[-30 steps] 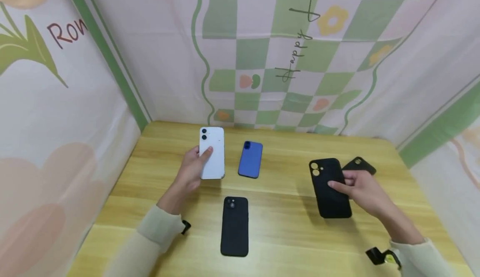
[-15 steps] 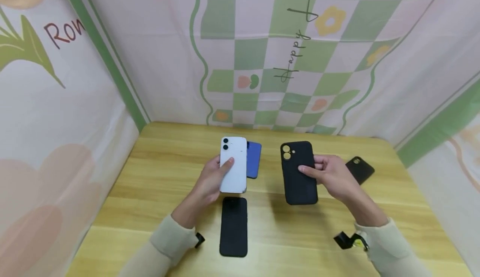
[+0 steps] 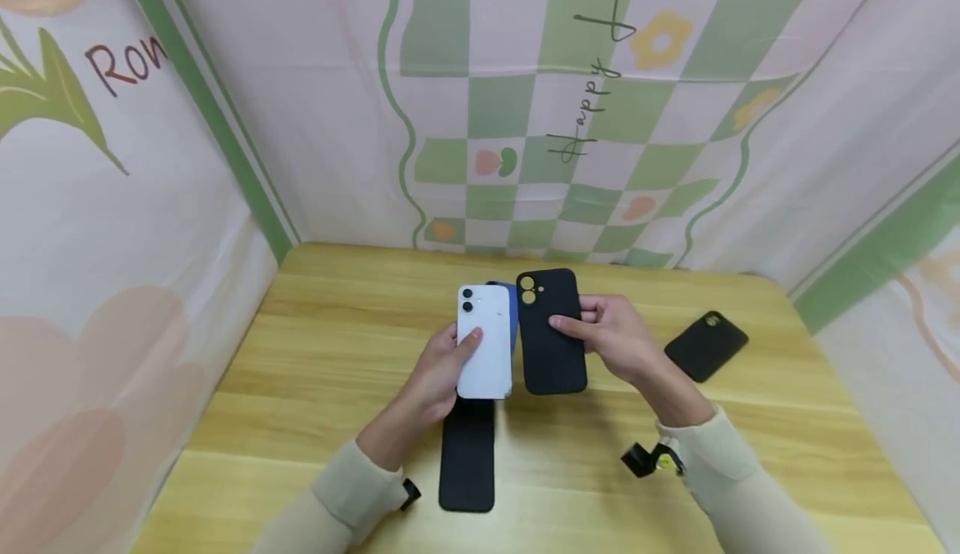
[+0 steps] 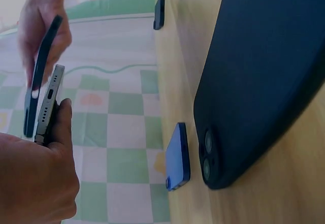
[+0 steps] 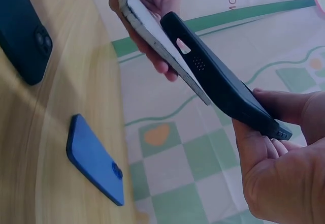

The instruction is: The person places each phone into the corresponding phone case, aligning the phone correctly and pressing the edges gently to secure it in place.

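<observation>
My left hand (image 3: 435, 375) grips a white phone (image 3: 486, 354) by its left edge, thumb on the back, its two camera lenses at the top left. To its right, my right hand (image 3: 618, 337) pinches a black phone case (image 3: 553, 346) by its right edge, thumb on the outer face; the wood table shows below. Camera cutouts sit at the case's upper left. Both are held above the table, side by side. In the right wrist view the edge of the white phone (image 5: 157, 46) overlaps the black case (image 5: 218, 82).
On the wood table (image 3: 337, 312), a blue phone (image 3: 513, 304) lies mostly hidden behind the held things. A black phone in a case (image 3: 467, 471) lies nearer me, its top covered. Another black case (image 3: 707, 346) lies at the right. Patterned cloth (image 3: 510, 104) hangs behind.
My right hand has carried the black case left, and my left hand has brought the white phone right and slightly nearer me. The two are now close together, over the blue phone.
</observation>
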Motion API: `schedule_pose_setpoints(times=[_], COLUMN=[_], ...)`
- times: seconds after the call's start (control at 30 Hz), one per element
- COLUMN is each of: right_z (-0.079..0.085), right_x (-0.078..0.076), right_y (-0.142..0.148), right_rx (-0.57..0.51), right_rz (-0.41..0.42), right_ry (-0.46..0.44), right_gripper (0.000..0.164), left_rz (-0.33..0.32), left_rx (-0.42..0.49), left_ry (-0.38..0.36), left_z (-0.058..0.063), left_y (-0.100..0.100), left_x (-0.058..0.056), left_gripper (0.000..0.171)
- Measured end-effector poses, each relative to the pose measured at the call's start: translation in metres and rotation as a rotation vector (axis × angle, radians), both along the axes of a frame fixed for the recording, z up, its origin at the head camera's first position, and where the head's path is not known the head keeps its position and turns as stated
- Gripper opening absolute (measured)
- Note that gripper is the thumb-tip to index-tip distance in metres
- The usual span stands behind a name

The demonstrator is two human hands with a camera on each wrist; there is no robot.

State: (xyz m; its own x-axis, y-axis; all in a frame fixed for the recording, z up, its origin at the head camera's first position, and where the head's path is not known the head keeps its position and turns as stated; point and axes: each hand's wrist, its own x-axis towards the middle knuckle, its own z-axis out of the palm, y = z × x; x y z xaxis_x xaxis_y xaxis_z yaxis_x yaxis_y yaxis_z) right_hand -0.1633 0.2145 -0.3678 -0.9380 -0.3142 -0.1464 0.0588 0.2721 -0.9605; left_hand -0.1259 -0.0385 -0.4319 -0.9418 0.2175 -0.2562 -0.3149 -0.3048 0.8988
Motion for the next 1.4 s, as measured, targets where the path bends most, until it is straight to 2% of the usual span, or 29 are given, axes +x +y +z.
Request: schedule_pose_setpoints(times=[0.13, 0.27, 0.6, 0.93, 1.13, 1.4], right_z=[-0.006, -0.011, -0.016, -0.022, -0.024, -0.022], right_x=[-0.003, -0.005, -0.002, -0.001, 0.000, 0.000], right_y=[-0.010, -0.017, -0.031, -0.038, -0.041, -0.048], right_rx=[-0.099, -0.143, -0.174, -0.215, -0.229, -0.224], right_rz=[0.016, 0.015, 0.027, 0.034, 0.018, 0.018], right_ry=[-0.057, -0.086, -0.087, -0.108, -0.110, -0.114], right_gripper=[0.037, 0.038, 0.035, 0.034, 0.036, 0.037], left_rz=[-0.013, -0.022, -0.063, -0.040, -0.050, -0.061], left_rx=[0.000, 0.014, 0.090, 0.134, 0.164, 0.209], left_ry=[0.003, 0.011, 0.017, 0.000, -0.019, -0.010], left_z=[-0.002, -0.003, -0.006, -0.008, -0.007, -0.005], left_y=[0.004, 0.008, 0.013, 0.015, 0.018, 0.018], left_x=[0.003, 0.005, 0.006, 0.008, 0.009, 0.011], left_gripper=[0.044, 0.043, 0.040, 0.046, 0.053, 0.057])
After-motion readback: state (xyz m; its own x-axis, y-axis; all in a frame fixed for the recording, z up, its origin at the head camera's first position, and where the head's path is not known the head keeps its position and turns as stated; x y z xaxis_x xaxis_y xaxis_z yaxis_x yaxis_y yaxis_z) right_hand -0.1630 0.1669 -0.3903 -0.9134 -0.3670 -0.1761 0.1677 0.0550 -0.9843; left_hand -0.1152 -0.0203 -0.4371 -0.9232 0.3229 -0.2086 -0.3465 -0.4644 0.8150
